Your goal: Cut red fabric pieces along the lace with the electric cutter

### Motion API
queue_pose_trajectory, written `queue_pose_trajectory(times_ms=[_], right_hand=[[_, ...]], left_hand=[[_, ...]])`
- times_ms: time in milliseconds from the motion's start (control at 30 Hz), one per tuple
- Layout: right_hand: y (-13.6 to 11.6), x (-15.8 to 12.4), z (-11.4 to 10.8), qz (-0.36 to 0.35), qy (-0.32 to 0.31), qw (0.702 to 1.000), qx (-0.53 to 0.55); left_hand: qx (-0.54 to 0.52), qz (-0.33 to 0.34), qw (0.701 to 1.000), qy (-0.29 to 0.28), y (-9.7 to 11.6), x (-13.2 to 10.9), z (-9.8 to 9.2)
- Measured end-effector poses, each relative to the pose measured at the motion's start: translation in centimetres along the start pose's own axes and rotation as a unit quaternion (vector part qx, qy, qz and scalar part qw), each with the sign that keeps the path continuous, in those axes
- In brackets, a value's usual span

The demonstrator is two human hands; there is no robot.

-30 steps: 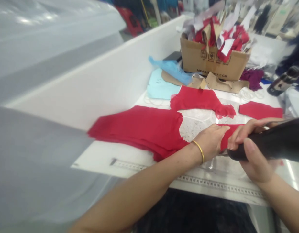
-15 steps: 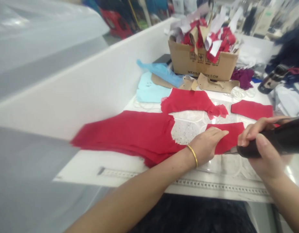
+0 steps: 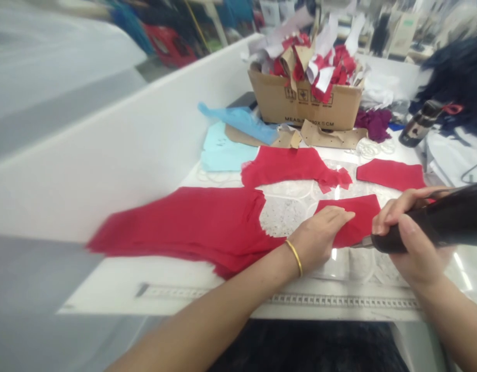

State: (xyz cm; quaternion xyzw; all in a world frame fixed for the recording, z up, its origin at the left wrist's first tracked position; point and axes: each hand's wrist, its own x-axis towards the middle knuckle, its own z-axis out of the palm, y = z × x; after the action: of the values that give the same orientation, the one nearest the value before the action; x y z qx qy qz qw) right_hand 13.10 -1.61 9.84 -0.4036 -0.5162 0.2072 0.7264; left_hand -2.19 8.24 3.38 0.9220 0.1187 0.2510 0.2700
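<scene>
- Near edge: a measuring tape (image 3: 339,301) runs along the table (image 3: 118,289).
- The left hand (image 3: 318,240), fingers flat and open, presses a red cloth piece (image 3: 358,222); a gold bangle (image 3: 295,257) circles its wrist.
- The right hand (image 3: 411,240) closes around black-handled shears (image 3: 435,222), their blade tip touching the piece's near edge.
- Against the earlier frame, both hands hold the same poses; the view has swung, sliding the table left.
- Left of the hands lies a large red panel (image 3: 184,230).
- Far off stands a cardboard box (image 3: 304,106) of scraps.
</scene>
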Motion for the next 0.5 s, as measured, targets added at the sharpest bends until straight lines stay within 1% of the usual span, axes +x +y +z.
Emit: queue_pose_trajectory(times_ms=[100, 200, 367, 500], right_hand=[[-0.5, 0.1, -1.0, -0.005, 0.016, 1.000, -0.010], [-0.6, 0.2, -1.9, 0.006, 0.034, 0.999, -0.023], [-0.4, 0.2, -2.7, 0.007, 0.047, 0.999, -0.014], [-0.3, 0.1, -2.5, 0.003, 0.040, 0.999, -0.012]], left_hand=[[0.000, 0.019, 0.999, -0.029, 0.3, -0.1, 0.5], [0.007, 0.037, 0.998, -0.041, 0.3, 0.0, 1.2], [0.029, 0.023, 0.999, -0.014, 0.0, 0.1, 1.8], [0.014, 0.022, 0.999, -0.032, 0.0, 0.1, 1.5]])
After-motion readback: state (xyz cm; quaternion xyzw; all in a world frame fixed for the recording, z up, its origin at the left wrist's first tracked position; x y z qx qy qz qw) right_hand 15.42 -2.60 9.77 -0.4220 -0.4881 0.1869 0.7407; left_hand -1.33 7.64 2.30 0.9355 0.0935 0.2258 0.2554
